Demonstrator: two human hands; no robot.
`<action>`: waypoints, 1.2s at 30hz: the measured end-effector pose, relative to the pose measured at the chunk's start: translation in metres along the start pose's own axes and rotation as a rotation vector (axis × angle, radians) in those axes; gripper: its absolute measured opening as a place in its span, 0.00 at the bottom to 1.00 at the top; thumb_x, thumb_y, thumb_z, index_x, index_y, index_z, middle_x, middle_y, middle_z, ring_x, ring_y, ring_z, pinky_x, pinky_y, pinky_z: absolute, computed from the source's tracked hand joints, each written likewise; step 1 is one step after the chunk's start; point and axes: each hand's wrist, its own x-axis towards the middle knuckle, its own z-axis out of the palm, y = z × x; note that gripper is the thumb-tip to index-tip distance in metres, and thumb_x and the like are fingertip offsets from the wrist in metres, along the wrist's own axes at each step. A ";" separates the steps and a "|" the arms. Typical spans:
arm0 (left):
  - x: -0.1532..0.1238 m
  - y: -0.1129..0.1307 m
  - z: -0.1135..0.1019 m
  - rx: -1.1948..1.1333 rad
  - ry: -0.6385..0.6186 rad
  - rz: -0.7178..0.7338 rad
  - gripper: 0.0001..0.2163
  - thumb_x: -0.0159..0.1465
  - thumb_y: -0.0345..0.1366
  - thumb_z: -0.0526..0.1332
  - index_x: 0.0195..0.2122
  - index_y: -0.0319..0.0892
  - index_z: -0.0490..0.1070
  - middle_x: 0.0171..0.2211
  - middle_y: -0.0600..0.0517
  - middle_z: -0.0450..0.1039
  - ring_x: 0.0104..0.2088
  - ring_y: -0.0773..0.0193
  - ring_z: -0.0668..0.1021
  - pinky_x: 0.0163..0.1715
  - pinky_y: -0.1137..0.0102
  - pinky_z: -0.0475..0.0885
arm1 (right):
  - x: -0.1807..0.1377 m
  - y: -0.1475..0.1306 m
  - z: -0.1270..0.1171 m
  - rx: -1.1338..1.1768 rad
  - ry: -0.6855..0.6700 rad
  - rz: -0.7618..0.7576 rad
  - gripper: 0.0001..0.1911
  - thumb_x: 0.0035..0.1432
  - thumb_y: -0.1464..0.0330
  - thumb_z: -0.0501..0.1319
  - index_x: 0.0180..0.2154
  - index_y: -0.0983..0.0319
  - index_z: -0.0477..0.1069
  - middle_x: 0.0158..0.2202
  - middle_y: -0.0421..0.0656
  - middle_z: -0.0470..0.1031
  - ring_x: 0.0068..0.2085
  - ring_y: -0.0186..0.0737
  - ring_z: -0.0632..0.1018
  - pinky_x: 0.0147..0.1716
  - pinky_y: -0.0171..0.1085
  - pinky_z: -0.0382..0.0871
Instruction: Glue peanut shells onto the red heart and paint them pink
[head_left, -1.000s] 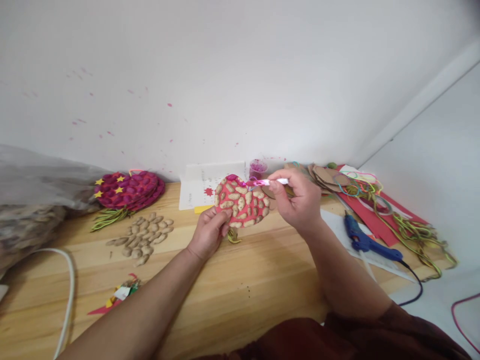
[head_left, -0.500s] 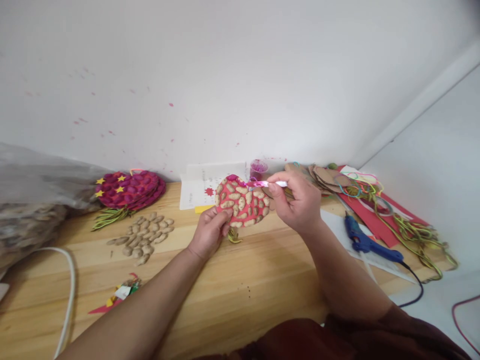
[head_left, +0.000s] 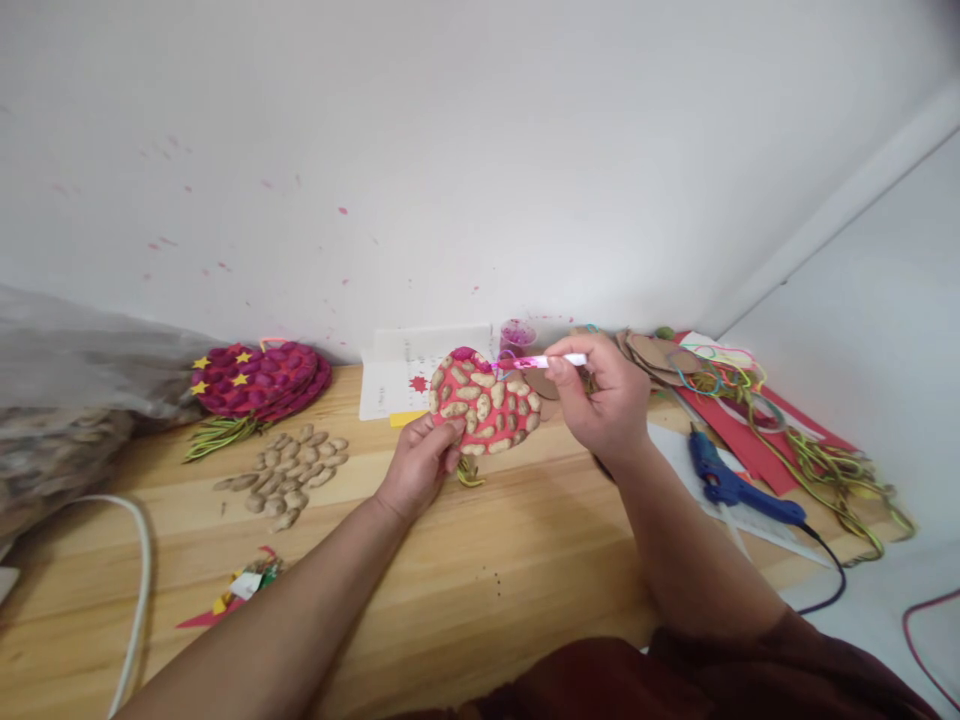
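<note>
While table [head_left: 540, 535] lies below peanut-covered disc [head_left: 486, 408], left hand [head_left: 420, 460] pinches disc's lower-left edge; right hand [head_left: 604, 398], right of disc, grips brush [head_left: 531, 362], tip at disc's upper edge. Step seems painting peanuts [head_left: 471, 393] magenta; next stroke likely needs disc steady.

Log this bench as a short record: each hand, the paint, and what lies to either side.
Left hand: grips a peanut-covered red panel by its lower-left edge
Right hand: holds a white-handled paintbrush, stained magenta
Brush tip: at the panel's upper edge; contact too small to tell
Paint: magenta at the panel's top; most peanuts bare tan
Behind: a paint cup by the wall
Left side: loose peanuts, magenta peanut panels with yellow stars
Right side: blue glue gun, cardboard pieces
</note>
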 end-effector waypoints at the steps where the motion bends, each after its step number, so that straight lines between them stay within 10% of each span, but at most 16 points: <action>1: 0.000 0.000 0.000 -0.006 -0.004 0.004 0.21 0.52 0.42 0.73 0.13 0.43 0.62 0.09 0.59 0.57 0.14 0.75 0.56 0.17 0.74 0.51 | 0.000 0.001 0.000 0.040 0.005 0.051 0.04 0.68 0.67 0.62 0.42 0.58 0.76 0.33 0.40 0.80 0.32 0.36 0.78 0.35 0.37 0.72; 11: 0.001 -0.003 -0.004 -0.045 -0.029 0.019 0.24 0.54 0.47 0.75 0.15 0.42 0.62 0.10 0.59 0.57 0.14 0.75 0.55 0.17 0.75 0.48 | 0.001 0.008 0.003 0.332 0.025 0.311 0.09 0.67 0.60 0.64 0.40 0.59 0.76 0.27 0.37 0.77 0.27 0.31 0.76 0.26 0.30 0.68; 36: 0.000 -0.003 -0.002 0.049 -0.027 0.023 0.27 0.53 0.51 0.75 0.14 0.41 0.61 0.10 0.58 0.58 0.15 0.74 0.58 0.19 0.74 0.51 | 0.004 0.009 0.003 0.343 0.056 0.312 0.11 0.66 0.58 0.65 0.40 0.60 0.75 0.28 0.38 0.77 0.28 0.32 0.78 0.27 0.31 0.71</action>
